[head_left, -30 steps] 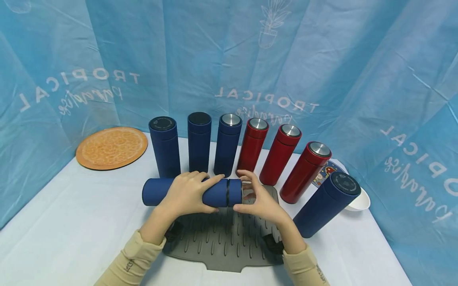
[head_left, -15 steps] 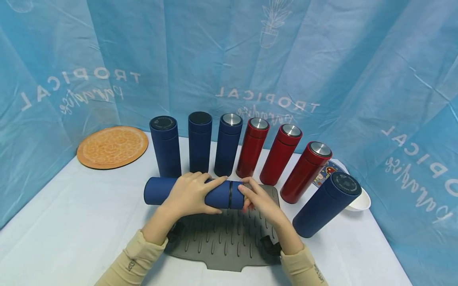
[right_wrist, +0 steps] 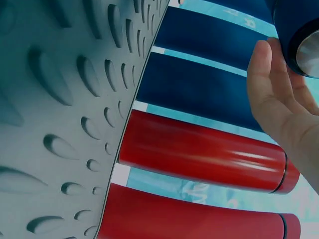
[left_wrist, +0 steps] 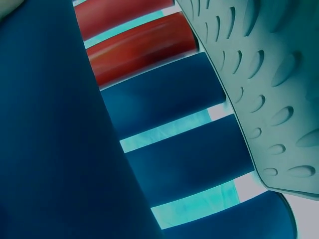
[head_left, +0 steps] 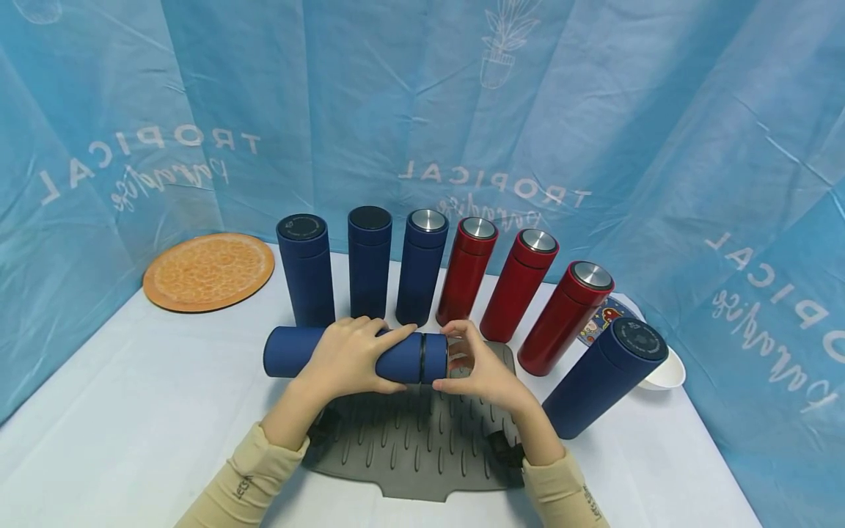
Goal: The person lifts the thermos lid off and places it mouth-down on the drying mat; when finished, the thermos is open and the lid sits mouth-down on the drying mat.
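Observation:
My left hand (head_left: 348,357) grips the body of a dark blue thermos flask (head_left: 289,352), lying level above a grey bumpy mat (head_left: 416,447). The flask's lid (head_left: 435,358) points right, set off by a dark ring. Curved around the lid end is my right hand (head_left: 480,376), thumb at the lower edge and fingers at the upper. In the right wrist view the fingers (right_wrist: 271,74) meet the side of the lid, whose silver end (right_wrist: 309,54) shows. The flask body (left_wrist: 50,124) fills the left of the left wrist view.
Behind stand upright blue flasks (head_left: 306,275) and red flasks (head_left: 464,275) in an arc. Another blue flask (head_left: 597,385) stands to the right, near a white bowl (head_left: 665,372) and a patterned item (head_left: 604,317). An orange-slice mat (head_left: 208,271) lies back left.
Half a second ago my right hand was turned, its fingers folded over the lid. Now it has rotated back, thumb low and fingers spread wider. The left hand keeps its hold.

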Action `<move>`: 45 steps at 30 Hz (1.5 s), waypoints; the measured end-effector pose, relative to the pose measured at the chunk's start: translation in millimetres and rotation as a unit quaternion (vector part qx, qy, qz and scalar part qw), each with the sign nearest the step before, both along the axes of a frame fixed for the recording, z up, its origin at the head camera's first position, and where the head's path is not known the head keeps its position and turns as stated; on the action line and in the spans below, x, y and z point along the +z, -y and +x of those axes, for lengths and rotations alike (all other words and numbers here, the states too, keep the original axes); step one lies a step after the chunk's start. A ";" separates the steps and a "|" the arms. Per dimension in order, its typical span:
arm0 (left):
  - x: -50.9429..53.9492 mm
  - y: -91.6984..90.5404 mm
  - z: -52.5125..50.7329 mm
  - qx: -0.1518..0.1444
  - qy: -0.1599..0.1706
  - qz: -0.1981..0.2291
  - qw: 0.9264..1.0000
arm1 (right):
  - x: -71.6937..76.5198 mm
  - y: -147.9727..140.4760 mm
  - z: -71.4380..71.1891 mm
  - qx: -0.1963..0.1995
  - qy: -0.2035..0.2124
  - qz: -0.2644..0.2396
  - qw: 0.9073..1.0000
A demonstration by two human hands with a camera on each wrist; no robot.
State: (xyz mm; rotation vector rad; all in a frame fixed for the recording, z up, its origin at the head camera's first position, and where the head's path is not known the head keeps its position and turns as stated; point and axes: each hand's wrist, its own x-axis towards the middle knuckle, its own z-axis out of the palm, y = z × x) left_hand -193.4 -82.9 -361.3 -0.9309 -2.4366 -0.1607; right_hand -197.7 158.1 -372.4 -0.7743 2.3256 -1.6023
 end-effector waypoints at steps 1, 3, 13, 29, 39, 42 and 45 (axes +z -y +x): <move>-0.1 0.1 0.0 0.001 0.001 -0.001 1.000 | -0.1 0.1 0.0 0.003 -0.008 -0.002 1.000; -0.3 0.1 -0.1 0.001 0.001 -0.001 1.000 | -0.2 0.1 0.0 0.007 -0.015 -0.002 1.000; -2.5 -1.6 -1.2 -0.001 -0.002 -0.001 1.000 | 7.7 2.7 2.7 -0.054 0.146 0.015 0.988; -1.4 -1.2 0.5 0.006 -0.008 -0.015 1.000 | 1.5 -0.6 -1.4 -0.023 0.134 0.013 0.991; -0.2 -0.3 0.6 0.005 -0.010 -0.009 1.000 | 0.0 -1.2 -1.2 0.006 0.055 0.003 0.998; 0.4 -0.5 0.6 0.005 -0.007 -0.008 1.000 | -0.6 -1.2 -1.2 0.006 0.049 -0.002 0.999; 0.8 -0.8 1.0 0.006 -0.002 -0.011 1.000 | 0.4 0.1 -0.6 0.001 0.064 -0.001 0.998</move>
